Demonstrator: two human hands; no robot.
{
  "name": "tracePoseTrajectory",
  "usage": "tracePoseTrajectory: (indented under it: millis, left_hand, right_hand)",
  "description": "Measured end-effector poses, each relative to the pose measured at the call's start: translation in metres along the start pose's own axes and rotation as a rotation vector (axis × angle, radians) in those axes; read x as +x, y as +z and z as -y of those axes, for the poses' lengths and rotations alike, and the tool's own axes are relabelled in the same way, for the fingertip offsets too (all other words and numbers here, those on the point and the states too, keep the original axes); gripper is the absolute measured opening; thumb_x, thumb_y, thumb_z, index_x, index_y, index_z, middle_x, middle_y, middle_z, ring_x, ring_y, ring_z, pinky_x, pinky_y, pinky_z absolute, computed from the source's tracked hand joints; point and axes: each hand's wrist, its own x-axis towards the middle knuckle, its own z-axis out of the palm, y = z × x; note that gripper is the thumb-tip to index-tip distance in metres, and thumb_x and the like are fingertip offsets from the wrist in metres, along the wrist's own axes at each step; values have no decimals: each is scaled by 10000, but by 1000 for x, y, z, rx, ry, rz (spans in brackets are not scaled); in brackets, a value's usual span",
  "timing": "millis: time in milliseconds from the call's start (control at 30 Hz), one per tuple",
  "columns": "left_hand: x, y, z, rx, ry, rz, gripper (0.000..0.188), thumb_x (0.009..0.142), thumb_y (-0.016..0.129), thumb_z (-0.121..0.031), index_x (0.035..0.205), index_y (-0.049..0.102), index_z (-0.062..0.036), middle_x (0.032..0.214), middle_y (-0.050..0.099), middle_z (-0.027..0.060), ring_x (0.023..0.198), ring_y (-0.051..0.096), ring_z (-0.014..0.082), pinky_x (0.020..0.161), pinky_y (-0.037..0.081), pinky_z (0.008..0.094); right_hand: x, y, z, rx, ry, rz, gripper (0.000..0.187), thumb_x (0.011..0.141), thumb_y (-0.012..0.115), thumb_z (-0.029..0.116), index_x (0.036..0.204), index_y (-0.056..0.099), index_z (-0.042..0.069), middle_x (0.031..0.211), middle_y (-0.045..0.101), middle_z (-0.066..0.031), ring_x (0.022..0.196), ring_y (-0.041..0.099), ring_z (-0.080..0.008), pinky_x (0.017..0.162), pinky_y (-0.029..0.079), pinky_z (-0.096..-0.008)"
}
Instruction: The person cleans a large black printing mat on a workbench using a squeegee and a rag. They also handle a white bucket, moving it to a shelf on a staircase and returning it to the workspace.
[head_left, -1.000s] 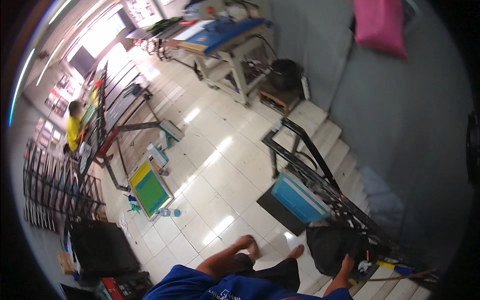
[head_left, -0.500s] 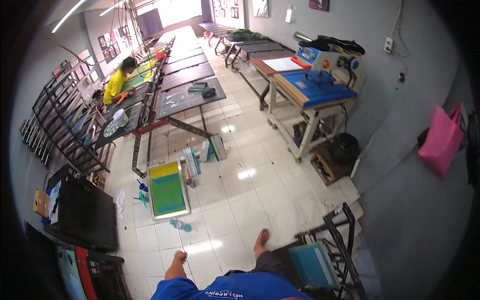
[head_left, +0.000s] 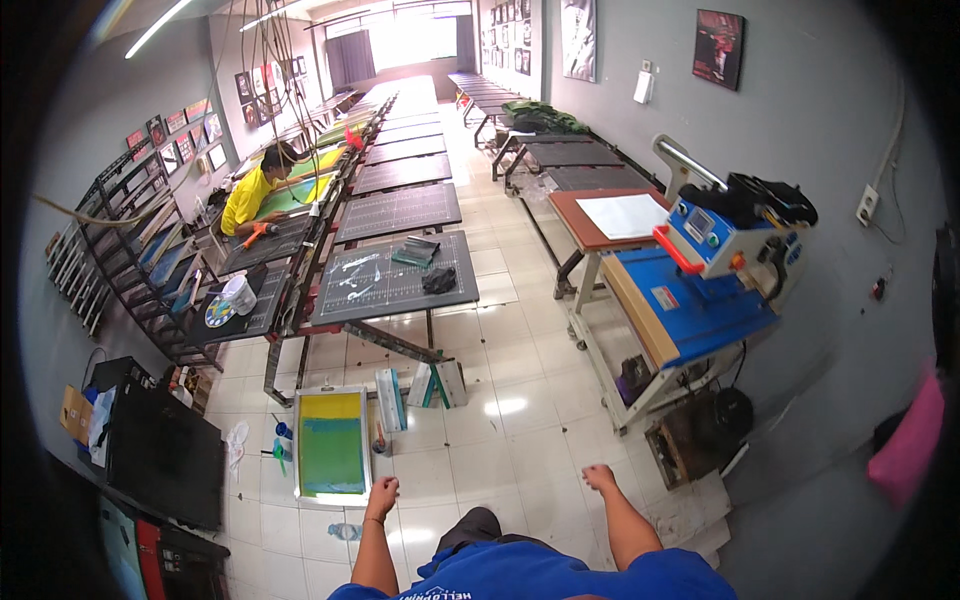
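My left hand point(head_left: 382, 494) hangs in the air with its fingers loosely closed and nothing seen in them. Below and beside it on the tiled floor lies a screen printing frame point(head_left: 369, 474) with a silver rim and a yellow, green and blue mesh. My right hand point(head_left: 600, 478) is held out over the floor, empty, with its fingers partly spread. Near the frame are a small cup point(head_left: 380, 441), a blue cup point(head_left: 283, 430) and a green one point(head_left: 279, 452). A clear bottle point(head_left: 345, 531) lies close to my left forearm.
A long printing table point(head_left: 395, 283) runs ahead, with squeegees point(head_left: 415, 251) on top and several boards point(head_left: 392, 400) leaning below. A person in yellow point(head_left: 246, 200) works at its left side. On the right stands a blue heat press point(head_left: 690, 290); a black cabinet point(head_left: 165, 450) is at left.
My view has tilted up and turned. My right hand has come into view, and my left hand has moved nearer the screen frame. The bare foot and the rack at lower right have left view.
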Motion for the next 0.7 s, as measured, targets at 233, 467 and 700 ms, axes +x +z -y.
tracePoseTrajectory:
  millis: [233, 467, 700]
  left_hand:
    - [170, 51, -177, 240, 365, -95, 323, 906, 608, -258, 1079, 644, 13, 1025, 681, 203, 935, 663, 330, 809, 526, 388]
    - [348, 117, -390, 459, 666, -237, 343, 805, 685, -128, 1131, 633, -32, 1175, 591, 204, 1087, 551, 375, 968, 445, 429]
    - [461, 161, -455, 646, 534, -238, 473, 780, 698, -103, 1233, 571, -51, 1273, 530, 205, 1154, 500, 391, 994, 428, 439]
  right_hand:
    - [105, -28, 165, 177, -148, 36, 272, 878, 630, 280, 953, 686, 24, 845, 699, -47, 690, 621, -138, 556, 490, -299]
    - [170, -48, 218, 388, 216, 92, 218, 886, 629, 273, 966, 668, 74, 883, 684, -19, 688, 590, -138, 570, 474, -289]
    - [364, -50, 362, 300, 77, 258, 251, 888, 618, 287, 969, 671, 55, 894, 690, -37, 700, 593, -134, 582, 476, -290]
